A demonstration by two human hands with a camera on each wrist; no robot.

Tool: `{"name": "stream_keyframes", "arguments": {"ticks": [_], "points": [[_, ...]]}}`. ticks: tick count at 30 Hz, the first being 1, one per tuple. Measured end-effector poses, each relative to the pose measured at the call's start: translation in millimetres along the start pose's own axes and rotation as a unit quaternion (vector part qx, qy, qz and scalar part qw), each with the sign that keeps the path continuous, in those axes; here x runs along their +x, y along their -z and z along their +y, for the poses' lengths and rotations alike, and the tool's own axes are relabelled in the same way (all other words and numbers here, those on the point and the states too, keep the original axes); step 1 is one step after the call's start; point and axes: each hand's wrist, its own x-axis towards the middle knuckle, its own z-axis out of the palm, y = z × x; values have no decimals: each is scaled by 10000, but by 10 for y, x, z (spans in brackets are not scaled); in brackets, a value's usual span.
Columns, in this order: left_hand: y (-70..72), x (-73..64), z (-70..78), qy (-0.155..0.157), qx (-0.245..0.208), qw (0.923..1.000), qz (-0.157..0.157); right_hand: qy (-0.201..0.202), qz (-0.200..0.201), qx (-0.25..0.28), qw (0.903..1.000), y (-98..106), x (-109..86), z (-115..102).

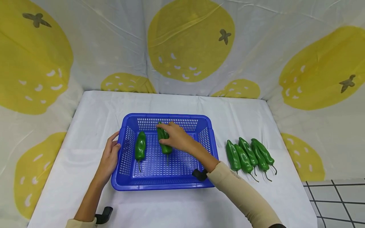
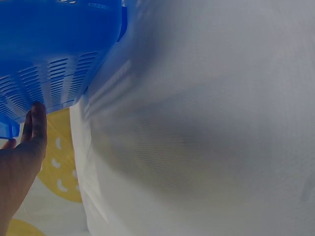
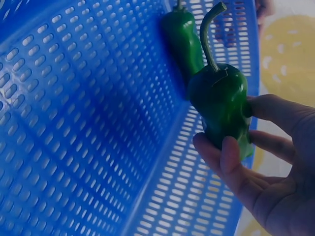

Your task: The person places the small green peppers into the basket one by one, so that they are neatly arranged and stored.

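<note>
Blue plastic makes up the slotted basket (image 1: 159, 186), which stands on a white cloth (image 1: 171, 209) in the head view. The right hand (image 1: 179, 136) reaches in over it and grips a held pepper (image 1: 162, 134) near the middle of the basket, stem toward the person. A second pepper (image 1: 140, 147) lies on the basket floor to the left, also with its stem toward the person. The left hand (image 1: 110, 155) rests on the basket's left side, fingers extended rather than curled. Outside, to the right, five peppers (image 1: 247, 152) lie side by side on the cloth. Beige sleeves (image 1: 242, 193) cover the forearms, and a backdrop (image 1: 191, 38) printed with yellow fruit rises behind.

In the left wrist view, the left hand's fairly straight fingers touch the outer face of the slotted wall; the cloth fills most of the rest.

In the right wrist view, thumb and fingers close round the held pepper, with its curved stem and stem end clear of them. The second pepper lies beyond, near a wall. Whether the held pepper touches the floor, I cannot tell.
</note>
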Motion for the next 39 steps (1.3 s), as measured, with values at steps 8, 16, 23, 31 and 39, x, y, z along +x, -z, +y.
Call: {"name": "stream_keyframes", "arguments": {"ticks": [8, 16, 23, 31, 39], "points": [[-2, 5, -12, -42, 0, 10000, 1, 184, -106, -178, 9996, -59, 89, -2], [15, 13, -13, 38, -53, 10000, 0, 366, -279, -144, 9988, -130, 204, -6], [5, 19, -21, 85, -62, 9999, -37, 405, -517, -45, 9978, -210, 258, 25], [-1, 22, -35, -41, 57, 10000, 5, 315, -731, 190, 9966, -313, 336, 79], [1, 8, -52, -106, 24, 9999, 5, 236, -822, 7, 9963, -406, 399, 57]]}}
